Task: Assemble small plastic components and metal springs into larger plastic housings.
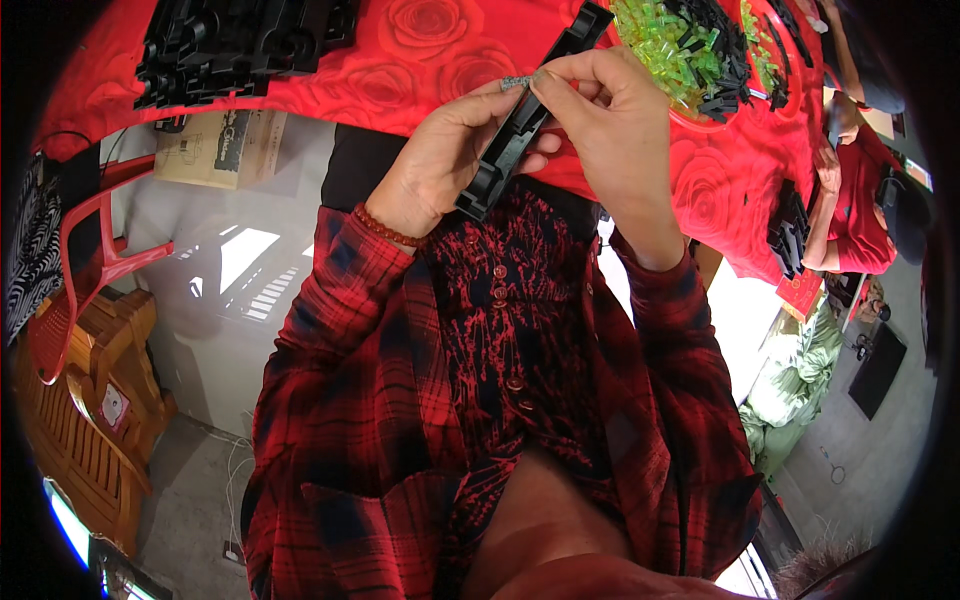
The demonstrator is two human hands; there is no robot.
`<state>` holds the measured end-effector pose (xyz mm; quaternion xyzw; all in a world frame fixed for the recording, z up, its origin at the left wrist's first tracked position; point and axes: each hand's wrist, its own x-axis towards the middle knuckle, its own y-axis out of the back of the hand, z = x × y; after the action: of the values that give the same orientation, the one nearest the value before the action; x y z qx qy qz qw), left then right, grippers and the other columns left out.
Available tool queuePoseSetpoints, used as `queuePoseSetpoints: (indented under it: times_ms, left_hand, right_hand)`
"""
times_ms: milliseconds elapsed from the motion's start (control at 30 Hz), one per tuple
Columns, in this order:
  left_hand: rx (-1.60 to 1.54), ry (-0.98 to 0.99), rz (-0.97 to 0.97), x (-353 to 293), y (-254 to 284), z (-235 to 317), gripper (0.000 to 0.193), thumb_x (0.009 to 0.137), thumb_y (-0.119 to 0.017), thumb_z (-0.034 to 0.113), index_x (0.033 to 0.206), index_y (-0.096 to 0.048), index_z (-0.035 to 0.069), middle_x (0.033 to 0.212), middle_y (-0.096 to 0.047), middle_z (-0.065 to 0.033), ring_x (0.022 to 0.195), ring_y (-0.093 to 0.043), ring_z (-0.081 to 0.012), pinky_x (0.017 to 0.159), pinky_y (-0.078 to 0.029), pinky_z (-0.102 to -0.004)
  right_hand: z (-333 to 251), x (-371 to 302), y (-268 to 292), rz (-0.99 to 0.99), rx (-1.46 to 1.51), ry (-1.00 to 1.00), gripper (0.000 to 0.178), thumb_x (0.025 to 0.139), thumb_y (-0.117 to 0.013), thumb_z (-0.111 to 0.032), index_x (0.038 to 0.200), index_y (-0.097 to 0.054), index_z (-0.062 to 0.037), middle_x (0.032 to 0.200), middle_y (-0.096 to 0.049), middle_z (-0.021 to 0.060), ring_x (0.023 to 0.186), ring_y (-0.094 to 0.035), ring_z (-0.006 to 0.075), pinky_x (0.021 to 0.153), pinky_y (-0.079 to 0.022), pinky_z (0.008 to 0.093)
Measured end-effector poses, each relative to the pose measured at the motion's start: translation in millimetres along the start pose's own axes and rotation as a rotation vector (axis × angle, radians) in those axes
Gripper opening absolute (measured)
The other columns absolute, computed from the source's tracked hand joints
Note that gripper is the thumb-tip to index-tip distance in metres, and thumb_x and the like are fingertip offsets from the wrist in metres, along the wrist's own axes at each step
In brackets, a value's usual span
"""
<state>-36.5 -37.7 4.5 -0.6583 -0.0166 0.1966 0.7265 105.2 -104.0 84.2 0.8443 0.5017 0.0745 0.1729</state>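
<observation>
A long, narrow black plastic part with raised walls and notches lies tilted across my left hand, which is closed around it. My right hand pinches thumb and fingers together at the part's upper middle, close to my left thumb tip. Between the two thumbs is a small grey, glittery bit; I cannot make out what it is. Whatever the right fingertips hold is hidden. Beyond my right hand, clear green plastic pieces and small black pieces are heaped together.
Similar black parts are stacked at the far left of the red rose-patterned tablecloth. A cardboard box, a red chair and wooden furniture stand on the left. Another person in red works at the right.
</observation>
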Motion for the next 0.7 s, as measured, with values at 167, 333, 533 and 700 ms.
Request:
queuePoseSetpoints:
  times_ms: [167, 333, 533, 700]
  left_hand:
    - [-0.006, -0.013, -0.020, 2, 4, -2, 0.031, 0.104, -0.051, 0.021, 0.126, -0.055, -0.001, 0.107, -0.069, -0.0164, 0.096, -0.072, -0.0282, 0.078, -0.062, -0.0359]
    - [-0.020, -0.016, -0.025, 3, 6, -2, 0.030, 0.105, -0.051, 0.021, 0.125, -0.056, -0.001, 0.106, -0.070, -0.0162, 0.095, -0.072, -0.0274, 0.075, -0.061, -0.0340]
    - [0.017, 0.005, -0.042, 1, 4, 1, 0.031, 0.105, -0.050, 0.020, 0.124, -0.057, -0.002, 0.109, -0.070, -0.0178, 0.094, -0.072, -0.0268, 0.073, -0.061, -0.0323]
    - [0.005, 0.013, -0.050, 1, 3, -1, 0.032, 0.105, -0.049, 0.021, 0.125, -0.057, -0.003, 0.108, -0.070, -0.0182, 0.094, -0.072, -0.0269, 0.073, -0.061, -0.0324]
  right_hand:
    - [9, -2, -4, 0.100, -0.317, 0.238, 0.008, 0.081, -0.077, -0.014, 0.083, -0.072, -0.0073, 0.078, -0.059, 0.0033, 0.071, -0.057, 0.0159, 0.081, -0.036, 0.0343]
    - [12, -4, -8, 0.168, -0.333, 0.288, 0.006, 0.081, -0.077, -0.014, 0.082, -0.072, -0.0094, 0.077, -0.059, 0.0035, 0.069, -0.055, 0.0174, 0.084, -0.033, 0.0343]
    - [-4, -7, -4, 0.056, 0.034, -0.066, 0.010, 0.084, -0.076, -0.009, 0.086, -0.070, -0.0004, 0.081, -0.060, 0.0061, 0.067, -0.061, 0.0115, 0.066, -0.049, 0.0288]
    - [-1, -9, -6, 0.112, -0.003, -0.024, 0.011, 0.085, -0.075, -0.007, 0.087, -0.070, 0.0018, 0.081, -0.060, 0.0072, 0.066, -0.062, 0.0109, 0.054, -0.051, 0.0234]
